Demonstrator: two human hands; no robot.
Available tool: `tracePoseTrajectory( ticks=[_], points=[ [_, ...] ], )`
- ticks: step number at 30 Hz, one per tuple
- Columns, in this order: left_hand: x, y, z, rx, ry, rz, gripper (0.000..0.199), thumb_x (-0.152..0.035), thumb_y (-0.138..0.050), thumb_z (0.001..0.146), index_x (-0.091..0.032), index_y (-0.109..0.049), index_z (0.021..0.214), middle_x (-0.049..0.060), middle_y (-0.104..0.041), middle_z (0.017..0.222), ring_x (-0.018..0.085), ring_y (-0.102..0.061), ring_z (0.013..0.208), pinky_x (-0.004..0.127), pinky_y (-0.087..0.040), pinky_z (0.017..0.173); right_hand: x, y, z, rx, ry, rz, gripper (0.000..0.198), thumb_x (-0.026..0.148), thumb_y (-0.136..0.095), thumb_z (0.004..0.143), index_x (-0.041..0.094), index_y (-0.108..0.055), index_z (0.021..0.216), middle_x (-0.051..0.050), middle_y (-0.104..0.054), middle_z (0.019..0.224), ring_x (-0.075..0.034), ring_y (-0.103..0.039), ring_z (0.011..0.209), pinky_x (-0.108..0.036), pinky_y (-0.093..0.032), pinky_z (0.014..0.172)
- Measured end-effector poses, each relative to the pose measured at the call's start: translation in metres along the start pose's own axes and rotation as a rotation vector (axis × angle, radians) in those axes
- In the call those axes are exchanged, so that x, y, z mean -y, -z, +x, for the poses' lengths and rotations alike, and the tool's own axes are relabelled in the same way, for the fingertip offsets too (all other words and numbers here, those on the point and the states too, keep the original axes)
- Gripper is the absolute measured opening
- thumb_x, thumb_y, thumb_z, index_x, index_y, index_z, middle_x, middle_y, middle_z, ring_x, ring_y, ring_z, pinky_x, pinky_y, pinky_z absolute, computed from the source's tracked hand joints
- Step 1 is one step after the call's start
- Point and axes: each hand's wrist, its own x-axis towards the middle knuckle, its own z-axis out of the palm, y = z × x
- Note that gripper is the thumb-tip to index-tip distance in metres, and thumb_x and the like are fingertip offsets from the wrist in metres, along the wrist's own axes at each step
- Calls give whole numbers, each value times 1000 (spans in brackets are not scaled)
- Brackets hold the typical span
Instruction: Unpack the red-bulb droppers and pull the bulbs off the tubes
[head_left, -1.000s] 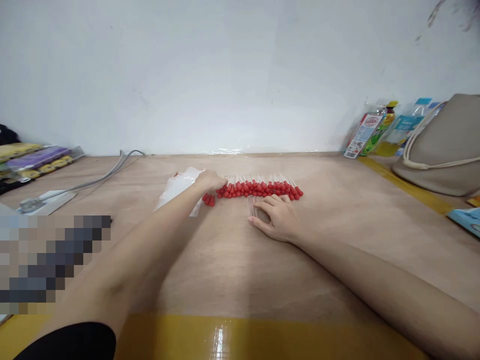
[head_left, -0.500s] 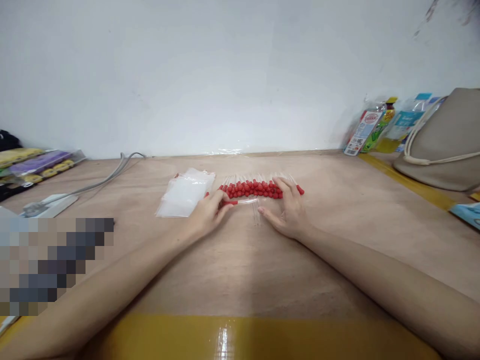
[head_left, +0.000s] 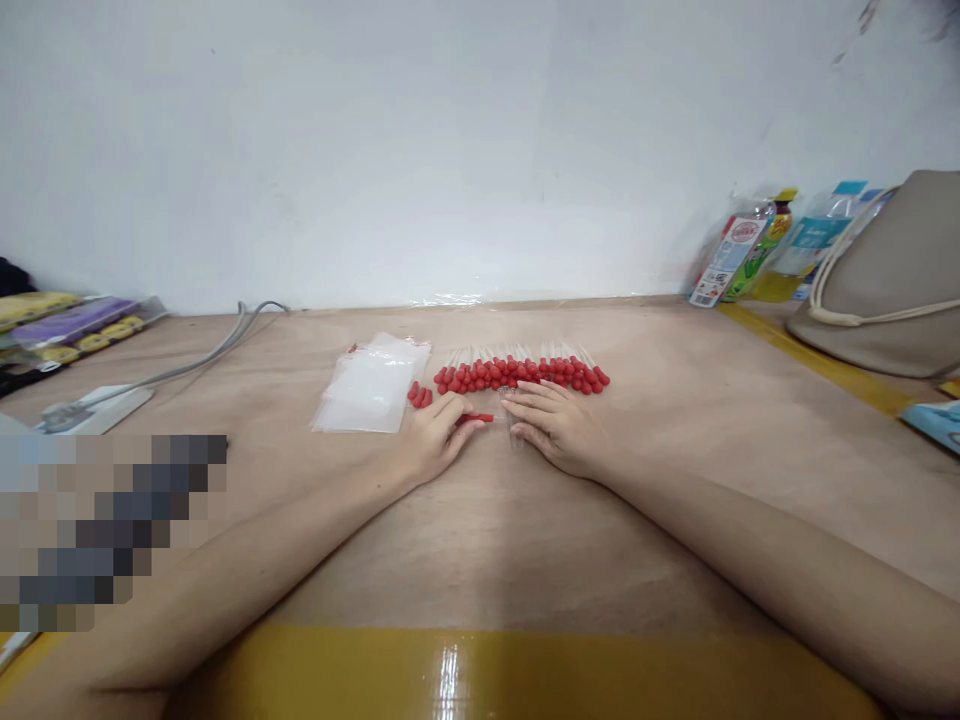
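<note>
A row of several red-bulbed clear droppers (head_left: 525,373) lies across the wooden table (head_left: 480,540) near the wall. My left hand (head_left: 433,440) pinches one dropper (head_left: 480,417) by its red bulb, held flat just above the table. My right hand (head_left: 553,425) rests palm down beside it, fingers on the dropper's clear tube end and on a small clear bag that is mostly hidden. A few loose red bulbs (head_left: 419,396) lie left of the row. A stack of clear plastic bags (head_left: 371,385) sits to the left.
Drink bottles (head_left: 757,255) and a beige bag (head_left: 892,290) stand at the back right. A grey cable (head_left: 202,355) and coloured packets (head_left: 67,325) lie at the far left. Yellow tape (head_left: 480,675) marks the front edge.
My left hand left the row's left end and drew one dropper toward me. My right hand went up to the row, then came back down beside the dropper's tip.
</note>
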Motion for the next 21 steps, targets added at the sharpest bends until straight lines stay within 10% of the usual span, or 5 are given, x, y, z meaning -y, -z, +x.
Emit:
tracePoseTrajectory(
  ticks=[7, 21],
  points=[
    [-6, 0, 10, 36, -99, 21, 22, -31, -51, 84, -19, -59, 100, 9, -59, 107, 20, -53, 102, 38, -44, 88, -3, -7, -2, -67, 43, 45, 24, 26, -44, 88, 23, -63, 102, -3, -65, 108, -19, -52, 112, -41, -41, 96],
    [-8, -10, 16, 27, -174, -25, 17, -28, -53, 84, -17, -61, 94, 6, -64, 97, 18, -55, 99, 34, -45, 88, -4, -9, -1, -67, 64, 107, 24, 29, -43, 89, 22, -64, 97, -4, -66, 104, -18, -53, 111, -42, -42, 97]
  ],
)
